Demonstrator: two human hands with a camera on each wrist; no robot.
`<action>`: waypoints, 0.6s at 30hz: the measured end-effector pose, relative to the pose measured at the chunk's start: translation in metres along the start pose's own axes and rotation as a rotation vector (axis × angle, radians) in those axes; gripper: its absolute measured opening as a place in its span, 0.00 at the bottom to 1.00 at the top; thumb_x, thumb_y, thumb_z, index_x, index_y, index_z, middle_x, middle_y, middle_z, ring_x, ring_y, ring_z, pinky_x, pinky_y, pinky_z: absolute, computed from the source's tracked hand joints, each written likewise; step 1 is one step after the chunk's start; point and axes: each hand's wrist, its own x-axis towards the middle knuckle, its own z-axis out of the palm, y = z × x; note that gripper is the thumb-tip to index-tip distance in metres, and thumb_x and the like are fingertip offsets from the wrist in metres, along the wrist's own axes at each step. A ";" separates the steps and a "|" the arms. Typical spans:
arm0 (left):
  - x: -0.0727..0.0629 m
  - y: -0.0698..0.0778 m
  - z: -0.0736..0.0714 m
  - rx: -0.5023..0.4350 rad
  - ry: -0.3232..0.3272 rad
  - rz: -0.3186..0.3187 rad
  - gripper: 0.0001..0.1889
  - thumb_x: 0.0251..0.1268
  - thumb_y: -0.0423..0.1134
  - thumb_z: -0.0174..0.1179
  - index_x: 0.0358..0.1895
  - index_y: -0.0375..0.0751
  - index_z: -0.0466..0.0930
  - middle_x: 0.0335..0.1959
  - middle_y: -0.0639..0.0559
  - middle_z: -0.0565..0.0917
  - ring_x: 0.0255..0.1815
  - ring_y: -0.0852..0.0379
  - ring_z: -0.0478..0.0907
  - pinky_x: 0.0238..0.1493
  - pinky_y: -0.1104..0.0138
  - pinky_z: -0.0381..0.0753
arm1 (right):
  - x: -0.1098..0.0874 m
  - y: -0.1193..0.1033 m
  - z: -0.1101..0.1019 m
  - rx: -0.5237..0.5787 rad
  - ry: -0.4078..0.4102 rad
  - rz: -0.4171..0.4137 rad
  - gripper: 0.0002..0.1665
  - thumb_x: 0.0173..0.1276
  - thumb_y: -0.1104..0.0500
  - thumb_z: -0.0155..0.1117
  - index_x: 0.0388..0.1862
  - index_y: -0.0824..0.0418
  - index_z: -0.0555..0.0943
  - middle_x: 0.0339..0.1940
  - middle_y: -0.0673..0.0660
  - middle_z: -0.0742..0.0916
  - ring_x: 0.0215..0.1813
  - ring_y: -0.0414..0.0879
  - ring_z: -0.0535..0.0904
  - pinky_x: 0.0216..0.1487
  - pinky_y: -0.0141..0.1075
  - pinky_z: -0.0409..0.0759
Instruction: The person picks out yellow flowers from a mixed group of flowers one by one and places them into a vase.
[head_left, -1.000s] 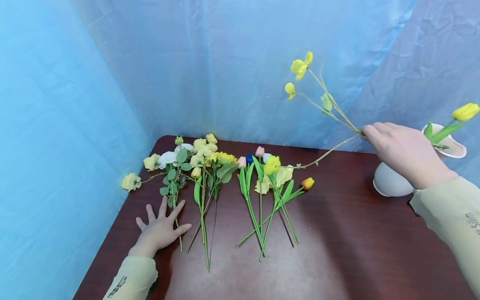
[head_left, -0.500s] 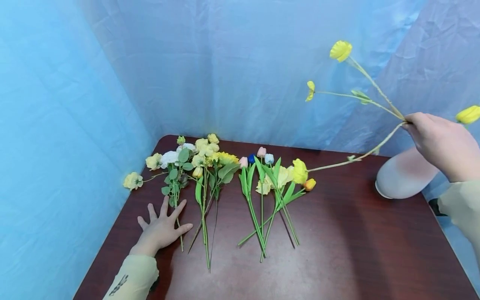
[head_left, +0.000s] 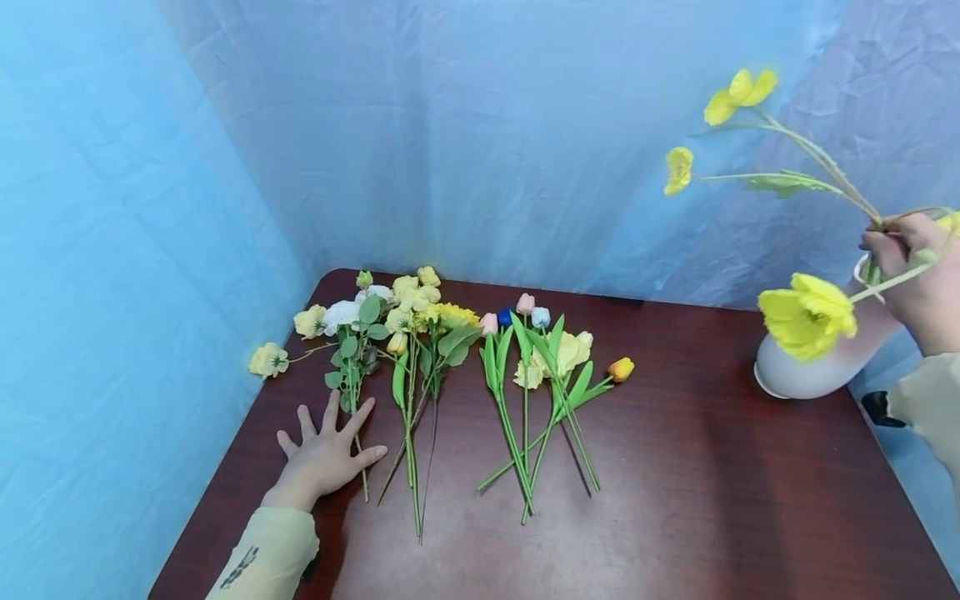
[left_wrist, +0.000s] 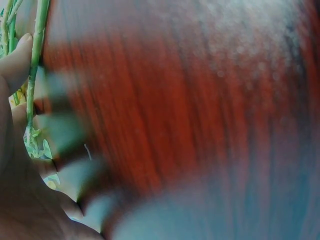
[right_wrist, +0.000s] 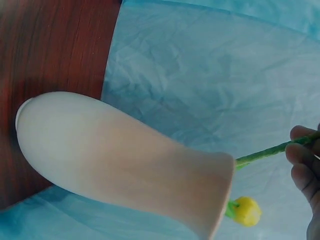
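My right hand (head_left: 918,271) pinches the stem of a branched artificial yellow flower (head_left: 810,312), high at the right. Its blooms spread left of and below the fingers. In the right wrist view the lower stem (right_wrist: 265,153) runs from the fingers to the mouth of a white vase (right_wrist: 125,155); whether its end is inside is hidden. A yellow tulip (right_wrist: 246,211) shows at the vase's rim. My left hand (head_left: 322,462) rests on the table with fingers spread, beside a white flower's stem (head_left: 363,467). In the left wrist view a green stem (left_wrist: 35,65) passes the thumb.
On the dark wooden table (head_left: 675,500) lie white flowers (head_left: 342,317), pale yellow flowers (head_left: 405,293), and several tulips with an orange one (head_left: 621,369). A blue curtain (head_left: 525,150) hangs behind. The vase stands near the table's right edge.
My right hand has moved right with the yellow flower, to the vase's mouth. One of its blooms has swung from above the tulips to in front of the vase. My left hand stays put.
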 end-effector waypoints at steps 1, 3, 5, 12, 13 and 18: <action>0.000 0.000 0.000 0.001 0.000 0.001 0.45 0.67 0.72 0.55 0.83 0.62 0.51 0.83 0.32 0.37 0.75 0.12 0.29 0.59 0.16 0.31 | 0.000 0.004 0.001 0.061 0.015 -0.006 0.18 0.82 0.67 0.44 0.53 0.86 0.72 0.40 0.77 0.81 0.27 0.17 0.63 0.29 0.12 0.53; 0.000 0.000 -0.001 -0.001 0.001 0.003 0.45 0.67 0.72 0.55 0.83 0.62 0.52 0.83 0.31 0.37 0.75 0.12 0.29 0.59 0.15 0.31 | -0.003 0.013 0.003 0.222 0.056 -0.045 0.16 0.80 0.70 0.45 0.49 0.89 0.70 0.34 0.58 0.85 0.29 0.15 0.61 0.31 0.13 0.59; 0.000 0.001 -0.001 -0.002 0.001 0.004 0.45 0.67 0.72 0.55 0.83 0.62 0.51 0.83 0.31 0.37 0.75 0.12 0.29 0.59 0.15 0.32 | -0.004 0.019 0.004 0.247 0.055 -0.006 0.18 0.81 0.68 0.44 0.48 0.89 0.70 0.27 0.33 0.79 0.28 0.16 0.61 0.30 0.14 0.60; 0.000 0.001 -0.002 -0.006 -0.001 0.005 0.45 0.67 0.71 0.55 0.83 0.62 0.51 0.83 0.32 0.37 0.75 0.12 0.29 0.59 0.16 0.32 | -0.003 0.034 0.006 0.104 -0.025 0.271 0.22 0.84 0.62 0.41 0.56 0.83 0.71 0.15 0.14 0.63 0.21 0.16 0.60 0.21 0.21 0.59; 0.000 0.001 -0.002 -0.007 0.000 0.006 0.45 0.67 0.71 0.55 0.83 0.62 0.52 0.83 0.31 0.37 0.75 0.12 0.29 0.59 0.16 0.32 | -0.003 0.035 0.006 0.107 -0.038 0.286 0.22 0.84 0.62 0.42 0.55 0.84 0.71 0.14 0.14 0.63 0.20 0.16 0.60 0.20 0.23 0.60; 0.000 0.000 -0.001 -0.006 0.002 0.006 0.45 0.68 0.71 0.55 0.83 0.61 0.52 0.83 0.31 0.37 0.75 0.11 0.29 0.59 0.15 0.32 | -0.006 0.042 0.006 0.127 -0.096 0.383 0.23 0.83 0.59 0.42 0.50 0.84 0.70 0.13 0.19 0.64 0.19 0.19 0.61 0.20 0.24 0.62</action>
